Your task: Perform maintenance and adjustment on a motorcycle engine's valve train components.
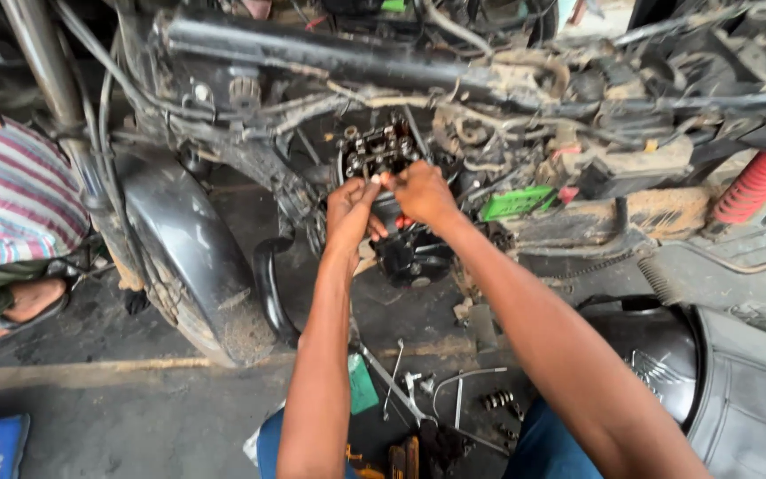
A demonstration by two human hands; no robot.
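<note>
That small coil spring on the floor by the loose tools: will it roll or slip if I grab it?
The coil spring lies on its side, so a push would probably roll it. It looks like stiff metal, light for its size. The grimy floor suggests oil, so possibly slippery.

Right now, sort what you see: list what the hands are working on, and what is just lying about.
In hand:
- left hand and right hand, both at the engine top
- motorcycle frame around it

Lying about:
- loose metal tools on the floor
- spring
- green packet
- black fuel tank
- another person's foot at the left
</note>
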